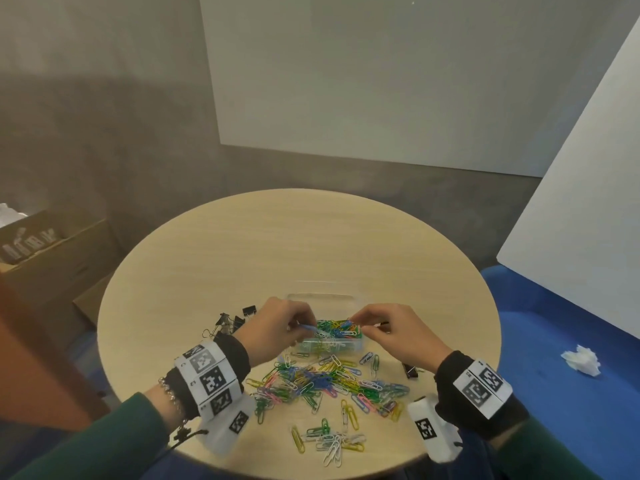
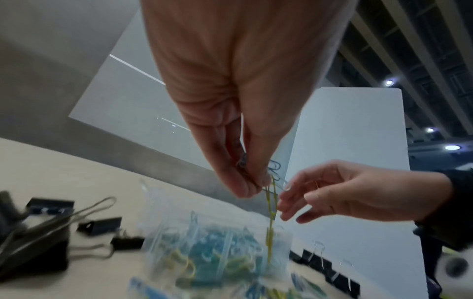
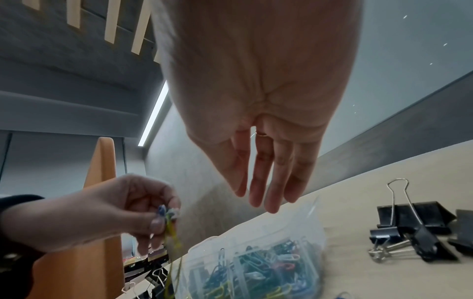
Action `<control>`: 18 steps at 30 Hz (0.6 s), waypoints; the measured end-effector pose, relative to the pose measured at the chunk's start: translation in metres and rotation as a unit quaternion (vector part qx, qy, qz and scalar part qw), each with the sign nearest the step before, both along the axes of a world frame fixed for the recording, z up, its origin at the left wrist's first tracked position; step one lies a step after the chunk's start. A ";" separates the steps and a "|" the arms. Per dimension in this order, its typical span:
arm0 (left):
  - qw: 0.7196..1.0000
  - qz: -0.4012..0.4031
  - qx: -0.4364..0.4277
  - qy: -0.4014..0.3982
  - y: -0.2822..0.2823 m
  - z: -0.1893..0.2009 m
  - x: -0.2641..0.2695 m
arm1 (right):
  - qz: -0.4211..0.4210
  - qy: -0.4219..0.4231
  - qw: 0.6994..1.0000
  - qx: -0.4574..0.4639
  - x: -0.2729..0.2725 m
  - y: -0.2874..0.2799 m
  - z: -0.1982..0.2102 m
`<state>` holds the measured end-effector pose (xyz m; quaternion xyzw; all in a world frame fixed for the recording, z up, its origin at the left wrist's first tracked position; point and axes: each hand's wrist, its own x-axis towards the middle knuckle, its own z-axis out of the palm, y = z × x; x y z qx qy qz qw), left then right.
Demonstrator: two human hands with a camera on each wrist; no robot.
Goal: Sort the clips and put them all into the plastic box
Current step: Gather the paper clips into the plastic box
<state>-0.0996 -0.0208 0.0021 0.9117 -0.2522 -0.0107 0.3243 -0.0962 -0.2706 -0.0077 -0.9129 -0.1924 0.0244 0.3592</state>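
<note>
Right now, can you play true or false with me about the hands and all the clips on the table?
1. The left hand pinches a hanging string of paper clips. True.
2. The right hand grips a black binder clip. False: its fingers are straight and hold nothing.
3. The plastic box is empty. False: coloured paper clips already fill it.
4. Lots of loose coloured clips lie on the round table in front of the box. True.
5. The black binder clips are inside the box. False: they lie on the table beside it.
</note>
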 end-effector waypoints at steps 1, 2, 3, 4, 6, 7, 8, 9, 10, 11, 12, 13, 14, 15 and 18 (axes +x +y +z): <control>1.000 0.002 -0.011 -0.012 -0.002 0.006 0.004 | 0.000 -0.001 1.000 0.003 0.000 0.000 0.001; 0.999 0.006 -0.020 -0.027 -0.003 0.011 0.008 | 0.000 -0.002 1.000 0.004 0.000 0.001 0.003; 0.999 0.015 -0.029 -0.040 -0.005 0.015 0.013 | 0.000 -0.006 1.000 0.004 0.000 0.002 0.004; 0.998 0.026 -0.039 -0.048 -0.007 0.017 0.018 | -0.001 -0.009 1.000 0.004 0.001 0.004 0.005; 0.996 0.044 -0.047 -0.054 -0.008 0.016 0.026 | 0.003 -0.020 1.000 -0.001 -0.001 0.006 0.008; 0.997 0.044 -0.035 -0.050 -0.008 0.013 0.028 | 0.007 -0.028 1.000 -0.006 -0.002 0.007 0.008; 0.998 0.036 -0.013 -0.039 -0.008 0.009 0.029 | 0.011 -0.036 0.999 -0.012 -0.004 0.007 0.008; 0.999 0.027 0.018 -0.026 -0.007 0.004 0.029 | 0.014 -0.041 0.999 -0.018 -0.007 0.007 0.008; 0.998 0.023 0.054 -0.015 -0.006 -0.002 0.028 | 0.016 -0.044 0.999 -0.025 -0.011 0.006 0.008; 0.996 0.026 0.090 -0.009 -0.005 -0.006 0.026 | 0.019 -0.047 0.998 -0.033 -0.015 0.005 0.007; 0.992 0.035 0.123 -0.015 -0.004 -0.010 0.023 | 0.022 -0.048 0.998 -0.044 -0.018 0.004 0.005; 0.988 0.044 0.148 -0.029 -0.003 -0.012 0.020 | 0.027 -0.045 0.997 -0.056 -0.022 0.003 0.002; 0.984 0.046 0.164 -0.046 -0.003 -0.014 0.017 | 0.031 -0.039 0.996 -0.072 -0.024 0.002 -0.001; 0.982 0.034 0.173 -0.062 -0.004 -0.014 0.014 | 0.035 -0.031 0.995 -0.093 -0.026 0.001 -0.004; 0.978 -0.055 0.189 -0.069 -0.012 -0.016 0.007 | 0.048 0.014 0.983 -0.175 -0.031 0.002 -0.015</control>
